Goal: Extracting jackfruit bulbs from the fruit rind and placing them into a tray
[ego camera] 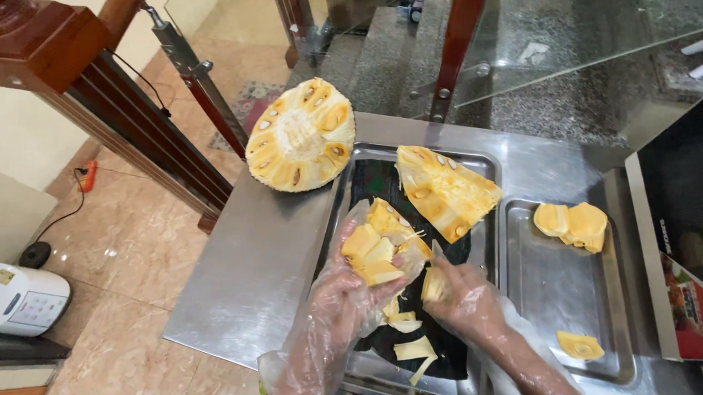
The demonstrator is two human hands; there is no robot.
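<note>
Two gloved hands are working over a chunk of jackfruit (379, 248), which is sitting in the left hand (346, 288) above the near part of the left steel tray (343, 194). That hand's fingers are curling up around the yellow pods from below, the thumb side facing the camera, so the fruit is resting on the palm and fingertips rather than hanging from them. The right hand (460, 295) is pinching a smaller yellow piece (433, 285) just beside the chunk, its fingers closing narrowly on it.

Below the hands, pale strips of pith (409, 337) are lying on the tray's dark liner. A large cut wedge of jackfruit (446, 189) is lying at the far end of the same tray, well apart from the fingers. Beyond the tray's left corner, a half jackfruit (302, 144) is standing on the steel table (244, 281) with its cut face showing.

To the right, a second steel tray (553, 283) is holding cleaned pods (572, 226) at its far end and one more pod (579, 345) near its front edge. At the far right, a black box-like appliance (684, 207) is carrying a red rectangular label (700, 316) on its lower front. At the far left, a white cooker (16, 299) with a small yellow sticker is sitting low beside the tiled floor (133, 254).
</note>
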